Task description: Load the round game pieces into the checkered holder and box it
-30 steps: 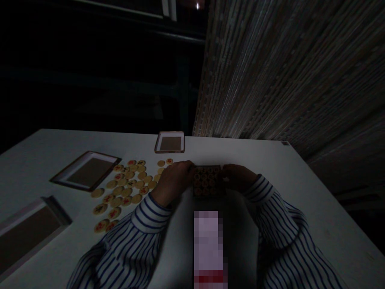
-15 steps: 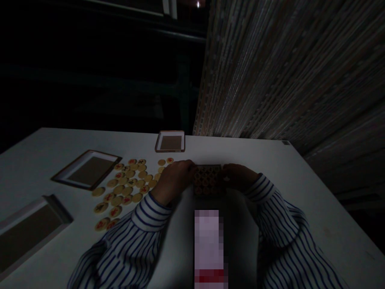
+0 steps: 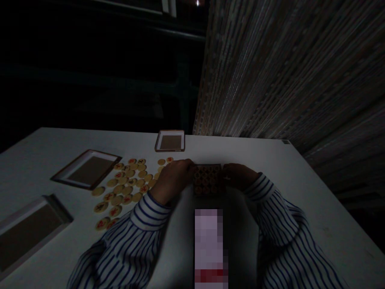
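A small dark box [image 3: 207, 180] packed with round game pieces sits on the white table [image 3: 288, 188] in front of me. My left hand [image 3: 171, 179] is curled against the box's left side and my right hand [image 3: 239, 175] grips its right side. Both hands hold the box between them. Left of my left hand, several loose tan discs [image 3: 126, 184] with red or black marks lie scattered on the table.
A small empty tray [image 3: 170, 141] lies beyond the discs. Two larger shallow trays lie at the left, one [image 3: 87, 168] farther and one [image 3: 28, 230] at the near edge. A tall ribbed stack [image 3: 285, 68] rises behind the table on the right. The room is dark.
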`<state>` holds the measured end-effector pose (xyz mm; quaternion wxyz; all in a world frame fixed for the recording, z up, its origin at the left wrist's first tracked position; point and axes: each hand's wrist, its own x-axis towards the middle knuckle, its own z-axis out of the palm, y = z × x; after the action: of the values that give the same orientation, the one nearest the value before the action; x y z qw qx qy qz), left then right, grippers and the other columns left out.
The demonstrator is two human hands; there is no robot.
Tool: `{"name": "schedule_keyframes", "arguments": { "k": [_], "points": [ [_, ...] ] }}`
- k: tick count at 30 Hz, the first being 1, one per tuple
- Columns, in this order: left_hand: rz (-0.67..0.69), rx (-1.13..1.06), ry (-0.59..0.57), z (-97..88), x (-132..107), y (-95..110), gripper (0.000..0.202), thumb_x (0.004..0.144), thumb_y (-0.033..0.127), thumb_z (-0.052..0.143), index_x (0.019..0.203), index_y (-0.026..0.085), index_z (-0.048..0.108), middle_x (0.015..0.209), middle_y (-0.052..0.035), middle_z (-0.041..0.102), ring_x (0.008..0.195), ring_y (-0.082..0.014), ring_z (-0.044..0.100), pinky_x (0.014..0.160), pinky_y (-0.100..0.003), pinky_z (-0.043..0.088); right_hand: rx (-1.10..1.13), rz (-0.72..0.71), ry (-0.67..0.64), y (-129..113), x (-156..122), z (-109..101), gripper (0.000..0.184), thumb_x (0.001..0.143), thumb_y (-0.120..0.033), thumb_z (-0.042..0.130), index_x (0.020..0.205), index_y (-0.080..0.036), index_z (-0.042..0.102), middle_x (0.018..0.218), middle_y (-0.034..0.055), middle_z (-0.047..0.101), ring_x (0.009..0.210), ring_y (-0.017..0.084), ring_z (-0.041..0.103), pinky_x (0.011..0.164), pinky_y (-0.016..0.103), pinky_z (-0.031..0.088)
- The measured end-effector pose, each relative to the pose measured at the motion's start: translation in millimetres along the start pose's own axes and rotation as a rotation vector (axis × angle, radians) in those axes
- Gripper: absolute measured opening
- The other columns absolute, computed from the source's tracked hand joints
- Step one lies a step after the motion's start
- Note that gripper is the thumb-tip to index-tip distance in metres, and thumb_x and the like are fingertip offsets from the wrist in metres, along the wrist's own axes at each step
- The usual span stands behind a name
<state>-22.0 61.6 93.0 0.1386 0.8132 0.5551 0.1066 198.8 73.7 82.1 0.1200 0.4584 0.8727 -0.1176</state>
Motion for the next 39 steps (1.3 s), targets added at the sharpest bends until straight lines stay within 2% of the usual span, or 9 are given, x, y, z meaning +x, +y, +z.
{"name": "schedule_keyframes", "arguments": {
  "k": [5, 21, 27, 32, 39],
  "points": [
    [0.003, -0.004, 0.024, 3.2, 0.0, -2.9, 0.029, 0.086, 0.030, 0.036, 0.098, 0.019, 0.060, 0.092, -0.0052, 0.067, 0.083, -0.0186, 0.061, 0.067, -0.027, 0.042, 0.002, 0.044, 0.006, -1.3, -0.3, -0.4, 0.026, 0.081, -0.032, 0.047, 0.095, -0.019, 0.065, 0.091, 0.0085, 0.063, 0.079, 0.017, 0.057, 0.068, 0.025, 0.041],
    [-0.010, 0.005, -0.002, 0.7, -1.4, -1.0, 0.030, 0.086, 0.032, 0.035, 0.096, 0.019, 0.060, 0.092, -0.0056, 0.067, 0.081, -0.0182, 0.061, 0.066, -0.027, 0.042, 0.031, 0.008, -0.021, -2.6, -1.0, -2.6, 0.023, 0.080, -0.027, 0.048, 0.092, -0.019, 0.066, 0.094, 0.0082, 0.064, 0.082, 0.017, 0.058, 0.071, 0.026, 0.042],
    [0.003, 0.032, 0.001, -0.7, 0.0, -0.8, 0.030, 0.086, 0.031, 0.035, 0.098, 0.020, 0.061, 0.094, -0.0055, 0.067, 0.086, -0.0196, 0.060, 0.072, -0.029, 0.041, 0.038, 0.008, -0.011, -2.2, -0.8, -0.7, 0.024, 0.080, -0.026, 0.048, 0.093, -0.018, 0.065, 0.096, 0.0086, 0.064, 0.085, 0.018, 0.058, 0.073, 0.026, 0.042],
    [0.007, 0.009, 0.005, 0.1, -0.5, -1.7, 0.030, 0.087, 0.031, 0.035, 0.098, 0.019, 0.060, 0.093, -0.0058, 0.067, 0.083, -0.0187, 0.061, 0.067, -0.027, 0.042, 0.050, 0.023, -0.012, -4.3, -1.3, -2.9, 0.023, 0.080, -0.027, 0.048, 0.093, -0.019, 0.065, 0.096, 0.0081, 0.064, 0.083, 0.017, 0.058, 0.071, 0.025, 0.042],
    [0.016, 0.006, 0.002, -2.0, -1.4, -0.1, 0.030, 0.087, 0.030, 0.034, 0.098, 0.019, 0.060, 0.094, -0.0061, 0.067, 0.084, -0.0195, 0.061, 0.068, -0.029, 0.043, 0.028, -0.003, -0.014, -2.8, -1.3, -1.4, 0.022, 0.079, -0.025, 0.048, 0.090, -0.019, 0.066, 0.095, 0.0077, 0.064, 0.084, 0.017, 0.058, 0.071, 0.025, 0.042]
  ]
}}
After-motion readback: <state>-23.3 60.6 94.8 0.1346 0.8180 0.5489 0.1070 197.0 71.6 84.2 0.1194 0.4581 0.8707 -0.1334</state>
